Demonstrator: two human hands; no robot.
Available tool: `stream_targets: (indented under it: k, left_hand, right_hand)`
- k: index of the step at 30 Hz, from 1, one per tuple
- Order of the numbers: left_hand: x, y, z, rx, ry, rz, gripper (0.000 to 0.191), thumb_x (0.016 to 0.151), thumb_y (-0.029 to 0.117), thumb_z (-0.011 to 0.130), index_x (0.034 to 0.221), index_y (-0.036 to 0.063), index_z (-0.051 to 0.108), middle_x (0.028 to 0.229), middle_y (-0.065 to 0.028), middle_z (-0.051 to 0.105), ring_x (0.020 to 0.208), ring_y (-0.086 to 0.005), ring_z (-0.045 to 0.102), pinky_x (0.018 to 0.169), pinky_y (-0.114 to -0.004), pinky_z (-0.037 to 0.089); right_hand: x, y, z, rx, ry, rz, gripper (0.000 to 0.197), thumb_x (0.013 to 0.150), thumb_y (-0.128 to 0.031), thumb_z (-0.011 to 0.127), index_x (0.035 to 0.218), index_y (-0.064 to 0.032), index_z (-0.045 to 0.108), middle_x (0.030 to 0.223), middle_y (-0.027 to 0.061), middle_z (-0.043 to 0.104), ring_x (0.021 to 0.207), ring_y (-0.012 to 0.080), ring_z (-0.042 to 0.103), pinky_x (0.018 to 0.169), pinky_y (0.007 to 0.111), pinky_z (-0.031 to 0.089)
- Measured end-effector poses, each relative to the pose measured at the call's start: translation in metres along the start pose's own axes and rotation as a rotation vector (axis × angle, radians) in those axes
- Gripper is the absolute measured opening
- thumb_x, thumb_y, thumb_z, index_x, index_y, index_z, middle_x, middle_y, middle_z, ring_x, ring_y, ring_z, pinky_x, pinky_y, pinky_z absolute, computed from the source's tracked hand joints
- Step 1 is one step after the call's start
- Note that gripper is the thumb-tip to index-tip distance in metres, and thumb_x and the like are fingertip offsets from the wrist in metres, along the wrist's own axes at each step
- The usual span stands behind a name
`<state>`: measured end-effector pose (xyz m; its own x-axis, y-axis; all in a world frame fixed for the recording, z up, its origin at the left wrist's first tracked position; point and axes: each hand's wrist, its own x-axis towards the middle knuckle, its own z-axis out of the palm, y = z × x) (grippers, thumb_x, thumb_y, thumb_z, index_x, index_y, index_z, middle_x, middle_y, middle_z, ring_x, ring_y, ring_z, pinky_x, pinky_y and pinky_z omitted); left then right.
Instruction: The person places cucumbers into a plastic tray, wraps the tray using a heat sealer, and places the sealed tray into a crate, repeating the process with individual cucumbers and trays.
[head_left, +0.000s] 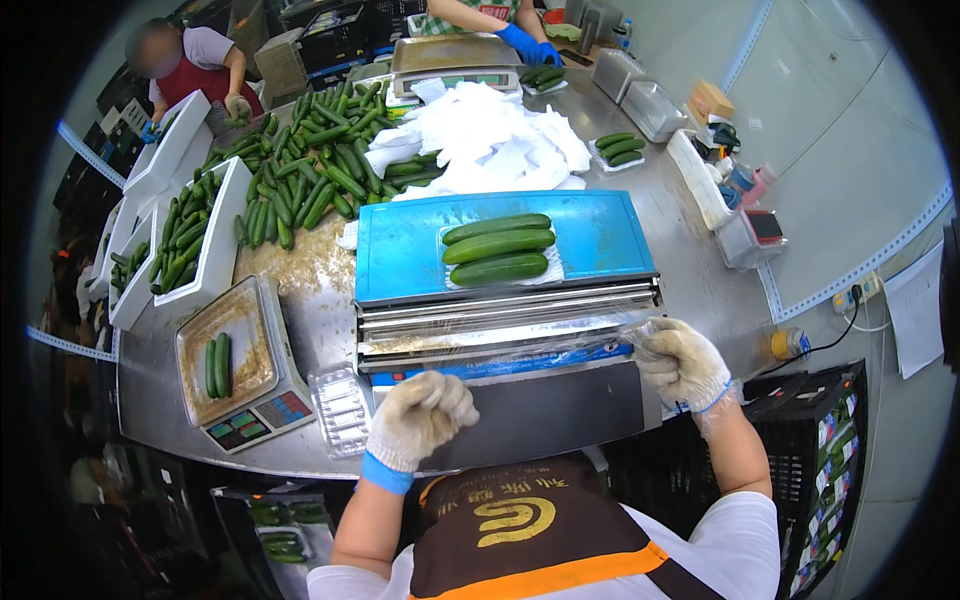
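Observation:
Both my hands wear off-white knit gloves. My right hand pinches a bunched edge of clear plastic film at the right end of a tabletop film-wrapping machine. My left hand is curled at the machine's front left, where the film's other edge seems to meet its fingers; that grip is partly hidden. Behind the rollers, on the machine's blue top, three green cucumbers lie side by side on a white net-lined tray. A dark plate spans the front between my hands.
Left stand a digital scale with two cucumbers and clear trays. Foam boxes and a cucumber heap lie beyond. White net sleeves are piled behind the machine. Two co-workers work across the steel table.

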<state>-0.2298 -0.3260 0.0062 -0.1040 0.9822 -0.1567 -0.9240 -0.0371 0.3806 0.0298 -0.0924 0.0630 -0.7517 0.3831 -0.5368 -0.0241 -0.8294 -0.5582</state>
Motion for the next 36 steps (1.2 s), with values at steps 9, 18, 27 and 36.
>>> stream_targets:
  k: [9,18,27,36]
  left_hand:
    - [0.085,0.126,0.034,0.210,-0.008,0.750,0.022,0.088,0.021,0.057,0.069,0.0096,0.055,0.102,-0.0146,0.066,0.101,-0.0226,0.058,0.093,-0.039,0.046]
    - [0.193,0.095,-0.066,1.484,0.591,0.360,0.048,0.089,0.037,0.053,0.113,-0.0040,0.060,0.086,-0.0182,0.066,0.076,-0.0253,0.061,0.077,-0.034,0.047]
    - [0.140,0.059,-0.001,1.628,0.547,0.230,0.080,0.077,0.042,0.071,0.134,-0.0075,0.042,0.110,-0.0231,0.060,0.105,-0.0263,0.058,0.091,-0.033,0.046]
    - [0.075,0.022,0.021,1.132,0.471,0.201,0.063,0.081,0.023,0.071,0.130,-0.0065,0.046,0.087,-0.0074,0.057,0.075,-0.0110,0.055,0.061,-0.025,0.047]
  right_hand:
    - [0.107,-0.074,0.069,-0.131,-0.228,-0.740,0.033,0.093,-0.011,0.058,0.119,0.0084,0.054,0.106,0.0164,0.064,0.097,0.0257,0.063,0.081,0.034,0.053]
    - [0.244,-0.051,-0.023,-1.107,0.449,-0.586,0.064,0.084,-0.036,0.061,0.127,0.0104,0.050,0.112,0.0250,0.063,0.104,0.0290,0.062,0.089,0.033,0.047]
    - [0.176,-0.015,0.017,-1.132,0.322,-0.404,0.077,0.077,-0.042,0.075,0.124,0.0119,0.048,0.099,0.0213,0.063,0.081,0.0220,0.061,0.070,0.028,0.049]
    - [0.097,0.014,0.009,-0.709,0.247,-0.402,0.065,0.082,-0.035,0.073,0.119,0.0120,0.048,0.107,0.0171,0.062,0.094,0.0174,0.059,0.076,0.029,0.051]
